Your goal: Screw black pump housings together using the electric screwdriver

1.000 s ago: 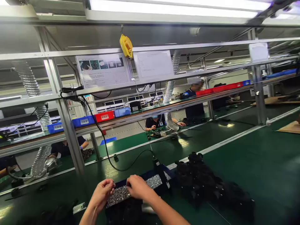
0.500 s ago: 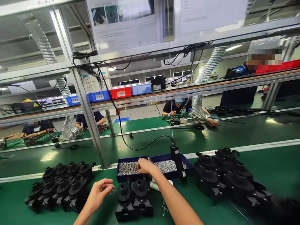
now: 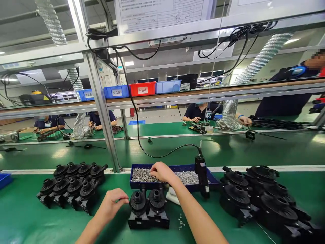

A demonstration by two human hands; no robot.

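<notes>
My right hand (image 3: 162, 172) reaches into the left compartment of a dark blue tray (image 3: 210, 181) full of small silver screws (image 3: 141, 175), its fingers bent down onto them. My left hand (image 3: 113, 202) hovers just left of two black pump housings (image 3: 148, 208) that stand side by side in front of the tray; its fingers are curled in, and I cannot tell whether they hold a screw. A black electric screwdriver (image 3: 201, 174) hangs upright on a cord at the tray's right end.
Several black pump housings (image 3: 72, 186) are grouped at the left and a bigger heap (image 3: 259, 200) at the right. A few loose screws (image 3: 181, 222) lie on the green mat. A metal post (image 3: 104, 112) rises behind. Other people work across the line.
The view has tilted down from the overhead rails to the bench. My right hand stays in the screw tray; my left hand has drawn back from the tray towards the two housings.
</notes>
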